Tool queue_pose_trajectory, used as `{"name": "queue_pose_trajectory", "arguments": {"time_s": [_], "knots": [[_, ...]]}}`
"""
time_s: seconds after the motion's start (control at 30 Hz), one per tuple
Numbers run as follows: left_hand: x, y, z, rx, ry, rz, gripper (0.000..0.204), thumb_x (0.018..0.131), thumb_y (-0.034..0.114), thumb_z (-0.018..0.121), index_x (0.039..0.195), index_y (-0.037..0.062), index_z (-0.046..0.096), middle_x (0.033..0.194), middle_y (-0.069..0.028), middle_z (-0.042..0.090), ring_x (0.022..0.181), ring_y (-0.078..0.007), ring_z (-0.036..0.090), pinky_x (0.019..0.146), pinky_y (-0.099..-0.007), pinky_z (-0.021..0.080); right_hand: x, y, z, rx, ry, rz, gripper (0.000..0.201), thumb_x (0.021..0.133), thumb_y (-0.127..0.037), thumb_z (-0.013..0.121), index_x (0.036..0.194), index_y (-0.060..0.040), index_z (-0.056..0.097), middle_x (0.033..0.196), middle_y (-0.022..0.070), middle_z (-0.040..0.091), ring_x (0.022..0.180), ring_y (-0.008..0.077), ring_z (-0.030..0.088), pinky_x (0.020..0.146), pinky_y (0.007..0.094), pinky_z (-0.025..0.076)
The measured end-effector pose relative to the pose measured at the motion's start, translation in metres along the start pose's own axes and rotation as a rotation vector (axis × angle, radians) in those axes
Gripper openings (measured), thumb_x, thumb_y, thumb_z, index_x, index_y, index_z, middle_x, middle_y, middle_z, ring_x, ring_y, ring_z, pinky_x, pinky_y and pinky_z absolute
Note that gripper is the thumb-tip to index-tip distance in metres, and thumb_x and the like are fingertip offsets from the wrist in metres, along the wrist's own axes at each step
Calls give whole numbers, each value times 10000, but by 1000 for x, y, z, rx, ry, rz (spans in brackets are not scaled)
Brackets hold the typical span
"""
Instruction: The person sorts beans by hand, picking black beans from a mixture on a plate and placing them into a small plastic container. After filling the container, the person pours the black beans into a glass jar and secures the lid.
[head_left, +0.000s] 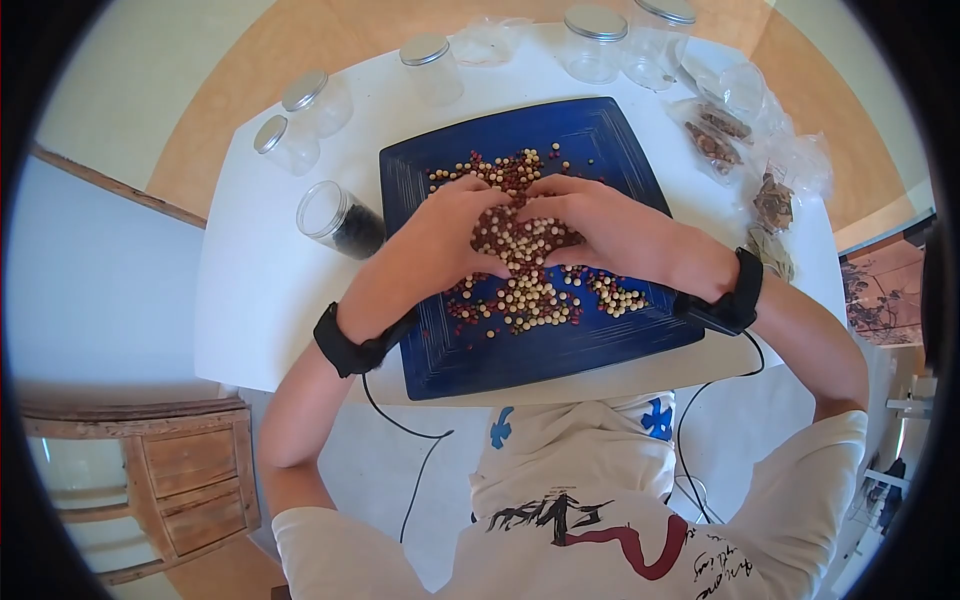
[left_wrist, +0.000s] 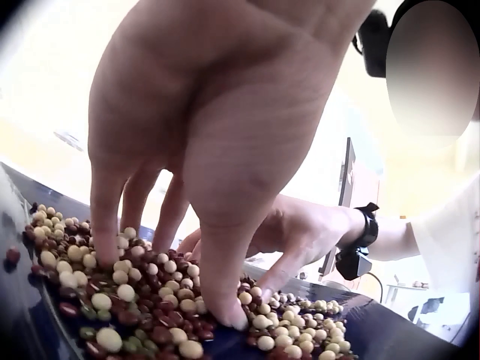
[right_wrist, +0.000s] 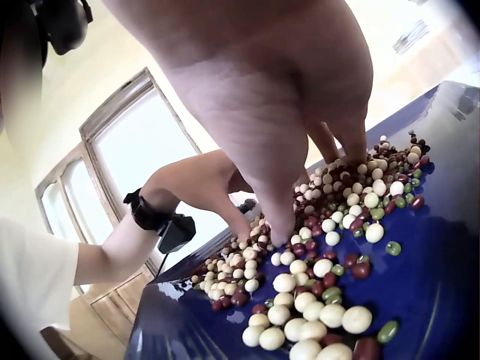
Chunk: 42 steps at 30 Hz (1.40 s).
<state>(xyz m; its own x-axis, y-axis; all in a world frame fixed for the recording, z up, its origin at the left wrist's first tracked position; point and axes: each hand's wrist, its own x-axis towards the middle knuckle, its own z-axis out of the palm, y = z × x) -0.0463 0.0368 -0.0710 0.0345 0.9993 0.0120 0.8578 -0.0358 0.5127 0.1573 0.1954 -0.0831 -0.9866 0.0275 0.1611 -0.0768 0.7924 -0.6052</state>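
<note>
A square blue tray (head_left: 440, 368) carries a spread of mixed beans (head_left: 535, 295): cream soybeans, dark red beans and small green ones. From the left side my left hand (head_left: 436, 232) reaches into the heap, its spread fingers pointing down among the beans. My right hand (head_left: 620, 232) faces it from the other side, with thumb and fingers apart and their tips in the beans. Between the two hands lies a mound of mostly red and cream beans. In the left wrist view the left thumb (left_wrist: 219, 277) touches down beside loose soybeans (left_wrist: 292, 330).
Beyond the tray stand lidded glass jars (head_left: 425, 65), with larger ones (head_left: 596, 45) at the back right. Left of the tray leans a jar of black contents (head_left: 355, 228). Plastic bags of dried goods (head_left: 715, 140) line the right edge of the white table (head_left: 240, 300).
</note>
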Motion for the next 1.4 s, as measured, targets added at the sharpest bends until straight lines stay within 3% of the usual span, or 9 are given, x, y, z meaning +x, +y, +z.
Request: {"name": "queue_pose_trajectory", "arguments": {"time_s": [0.1,0.33,0.53,0.7,0.8,1.03,1.13,1.3,1.4], "knots": [[-6,3,9,-70,49,75,543,778,91,914,1270,-7,704,1201,-177,698,1054,-359,705,923,-415,571,-3,-3,1,17,-8,20,383,858,23,794,1234,-4,722,1255,173,682,1177,392,676,1023,455,552],[-21,14,10,-135,2,38,393,816,36,859,1190,28,740,1152,-151,723,1019,-339,714,853,-414,583,-11,-2,-11,0,-45,-1,247,890,6,761,1137,7,757,1121,173,744,1061,390,718,950,448,580],[-58,31,-9,-84,16,65,530,809,79,874,1317,68,724,1413,-164,677,1234,-380,682,1012,-424,569,-36,-10,-31,41,-41,36,279,894,-30,768,1172,-12,760,1214,193,742,1112,391,711,956,455,576],[-103,51,-17,120,-26,-290,896,834,234,906,1604,92,470,1671,-209,428,1492,-429,473,1199,-467,449,-71,-22,-40,-150,78,41,490,846,-41,837,1311,-38,682,1275,152,689,1119,369,712,972,420,586],[-124,54,-7,87,-38,-384,961,882,296,880,1629,-21,364,1667,-275,399,1540,-442,398,1225,-487,411,-89,-37,-46,-35,-52,313,493,814,10,835,1275,-8,663,1176,148,684,1053,369,703,922,426,584],[-127,77,47,256,-108,-240,908,1035,383,700,1571,-211,272,1672,-402,251,1607,-508,199,1292,-507,285,-97,-37,-18,67,-34,311,315,866,90,735,1168,16,681,1074,168,685,932,362,722,821,433,591],[-116,85,61,291,-35,-105,893,1054,448,636,1496,-272,347,1591,-462,333,1534,-566,317,1266,-546,324,-84,-35,-5,62,-1,231,282,882,93,706,1152,17,681,1074,183,684,942,400,710,820,450,585],[-103,87,55,208,28,-27,856,1058,417,644,1483,-273,365,1589,-468,327,1539,-568,305,1269,-527,325,-70,-39,-3,94,58,136,260,879,78,715,1130,17,684,1080,191,688,958,423,703,830,467,576],[-122,86,33,80,-17,-160,864,1055,340,681,1598,-175,249,1684,-391,234,1586,-510,262,1268,-493,335,-82,-50,-27,80,60,223,259,874,57,737,1125,15,689,1080,190,690,959,420,702,839,463,578]]}}
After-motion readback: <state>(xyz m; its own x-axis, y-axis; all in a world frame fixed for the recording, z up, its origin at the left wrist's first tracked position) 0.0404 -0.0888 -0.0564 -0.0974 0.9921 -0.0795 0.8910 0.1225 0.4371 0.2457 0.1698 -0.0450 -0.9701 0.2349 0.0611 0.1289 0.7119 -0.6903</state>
